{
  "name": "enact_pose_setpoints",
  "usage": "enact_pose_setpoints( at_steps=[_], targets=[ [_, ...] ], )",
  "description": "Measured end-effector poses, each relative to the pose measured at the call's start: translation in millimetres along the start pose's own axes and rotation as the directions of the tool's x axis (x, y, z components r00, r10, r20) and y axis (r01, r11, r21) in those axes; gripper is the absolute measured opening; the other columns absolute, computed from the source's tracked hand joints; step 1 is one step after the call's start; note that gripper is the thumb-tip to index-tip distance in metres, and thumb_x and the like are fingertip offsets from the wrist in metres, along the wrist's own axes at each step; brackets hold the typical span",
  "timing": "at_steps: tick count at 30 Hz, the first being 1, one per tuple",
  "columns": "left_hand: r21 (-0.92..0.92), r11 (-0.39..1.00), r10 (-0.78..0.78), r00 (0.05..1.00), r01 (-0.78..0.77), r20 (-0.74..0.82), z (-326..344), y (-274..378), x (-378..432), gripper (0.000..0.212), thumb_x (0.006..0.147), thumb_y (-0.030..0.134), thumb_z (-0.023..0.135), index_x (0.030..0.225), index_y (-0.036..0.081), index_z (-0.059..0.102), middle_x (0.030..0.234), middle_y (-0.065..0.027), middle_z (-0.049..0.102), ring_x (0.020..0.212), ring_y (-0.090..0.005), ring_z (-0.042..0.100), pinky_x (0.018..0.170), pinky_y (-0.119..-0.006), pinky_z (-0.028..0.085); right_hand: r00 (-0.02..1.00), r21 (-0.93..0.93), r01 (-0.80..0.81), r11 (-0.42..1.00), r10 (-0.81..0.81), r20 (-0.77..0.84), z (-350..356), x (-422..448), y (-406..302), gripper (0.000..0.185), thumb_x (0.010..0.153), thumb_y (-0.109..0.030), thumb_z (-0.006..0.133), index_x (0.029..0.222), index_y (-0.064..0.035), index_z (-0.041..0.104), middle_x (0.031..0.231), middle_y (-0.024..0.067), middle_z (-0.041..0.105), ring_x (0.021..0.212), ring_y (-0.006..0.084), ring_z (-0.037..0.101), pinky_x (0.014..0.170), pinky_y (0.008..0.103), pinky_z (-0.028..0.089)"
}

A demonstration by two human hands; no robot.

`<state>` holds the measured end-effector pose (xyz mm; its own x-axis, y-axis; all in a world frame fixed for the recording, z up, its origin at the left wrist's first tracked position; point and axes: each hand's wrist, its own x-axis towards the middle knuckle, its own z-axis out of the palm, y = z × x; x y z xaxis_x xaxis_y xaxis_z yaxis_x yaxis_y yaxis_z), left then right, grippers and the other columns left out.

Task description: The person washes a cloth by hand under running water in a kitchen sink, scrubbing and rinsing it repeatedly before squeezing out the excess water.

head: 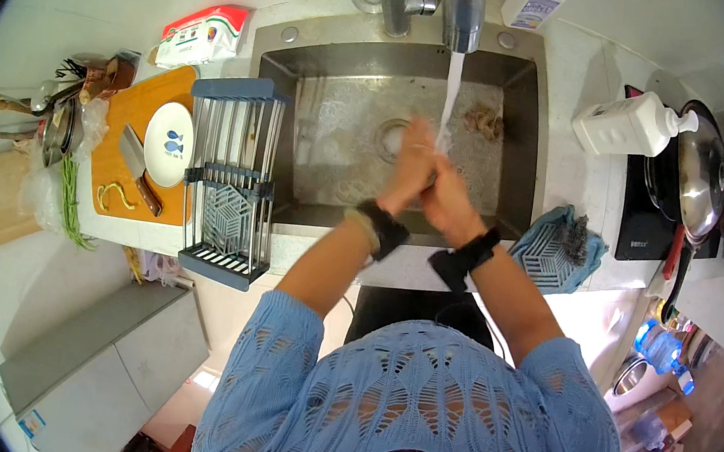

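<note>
Over the stainless steel sink [342, 114], my left hand [411, 167] and my right hand [454, 200] press against each other, palms facing. Both are blurred, and no object shows between them. Water [451, 94] runs from the chrome faucet [463, 23] and falls just beside my fingers. The drain [392, 139] lies partly behind my left hand. A tan, stringy clump [483, 120] rests on the sink floor to the right. Dark bands circle both wrists.
Left of the sink stand a dish rack [227, 208] and an orange cutting board [113, 186] bearing a cleaver [137, 162] and a white plate [169, 146]. To the right are a blue cloth [548, 244], a white pump bottle [625, 127] and a lidded pan [704, 182] on a black cooktop [636, 228].
</note>
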<state>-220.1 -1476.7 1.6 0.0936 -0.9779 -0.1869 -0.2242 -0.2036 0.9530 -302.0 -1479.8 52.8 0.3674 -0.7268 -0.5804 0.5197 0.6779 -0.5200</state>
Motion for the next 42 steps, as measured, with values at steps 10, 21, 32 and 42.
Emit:
enact_pose_setpoints(
  at_steps=[10,21,32,42],
  targets=[
    [-0.135,0.977,-0.147,0.981,0.164,0.126,-18,-3,5,0.058,0.099,0.038,0.031,0.141,-0.001,0.022,0.144,-0.0223,0.025,0.136,-0.0305,0.02,0.111,-0.036,0.015,0.997,0.076,-0.075,0.994,0.075,0.003,-14,11,12,0.036,0.1,-0.029,0.036,0.126,-0.0067,0.048,0.118,0.0081,0.055,0.108,0.0199,0.052,0.094,0.0354,0.043],
    [-0.163,0.959,-0.224,0.972,0.232,0.066,-16,9,-2,0.052,0.099,0.04,0.033,0.137,0.004,0.034,0.132,-0.0172,0.042,0.12,-0.0276,0.042,0.102,-0.038,0.033,0.987,0.103,-0.158,0.982,0.156,0.031,9,-8,-2,0.045,0.099,-0.032,0.038,0.138,-0.0116,0.035,0.133,0.0063,0.045,0.123,0.0247,0.042,0.097,0.0416,0.041],
    [-0.593,0.696,-0.351,0.912,0.405,0.212,-67,-3,12,0.042,0.096,0.025,0.042,0.128,-0.001,0.047,0.114,-0.0094,0.059,0.107,-0.0217,0.053,0.095,-0.033,0.039,0.948,0.191,-0.241,0.952,0.188,0.259,-23,2,-19,0.04,0.098,-0.034,0.042,0.125,-0.005,0.048,0.124,0.0094,0.054,0.114,0.0222,0.053,0.097,0.0385,0.042],
    [0.05,0.991,0.119,0.987,-0.124,0.106,-64,43,5,0.056,0.068,0.007,0.072,0.12,-0.002,0.053,0.109,-0.0114,0.064,0.102,-0.0195,0.059,0.087,-0.03,0.045,0.978,-0.04,-0.05,0.998,0.057,0.202,-29,11,-45,0.038,0.087,-0.009,0.055,0.123,-0.0011,0.048,0.116,0.0107,0.058,0.106,0.0247,0.058,0.091,0.0363,0.048]
  ],
)
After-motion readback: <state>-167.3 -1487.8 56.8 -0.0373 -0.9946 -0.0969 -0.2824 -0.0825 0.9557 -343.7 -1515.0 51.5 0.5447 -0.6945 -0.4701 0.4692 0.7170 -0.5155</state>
